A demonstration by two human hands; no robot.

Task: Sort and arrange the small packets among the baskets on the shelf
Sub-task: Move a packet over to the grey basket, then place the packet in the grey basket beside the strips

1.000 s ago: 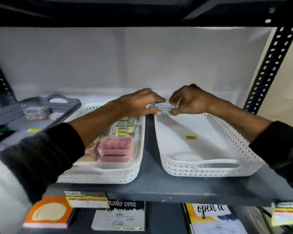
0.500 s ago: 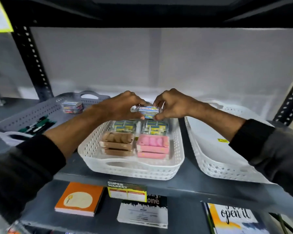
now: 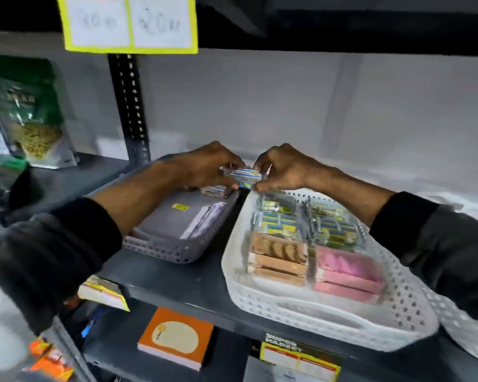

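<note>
Head view: both hands grip one small stack of blue-and-yellow printed packets (image 3: 245,177).
Left hand (image 3: 204,168) and right hand (image 3: 283,169) pinch its ends above the grey perforated plastic basket's (image 3: 163,248) far right corner.

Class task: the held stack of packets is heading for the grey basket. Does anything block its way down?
Nothing visible blocks it. Both hands hold the packets above the grey basket, near a small stack at its back.
</note>
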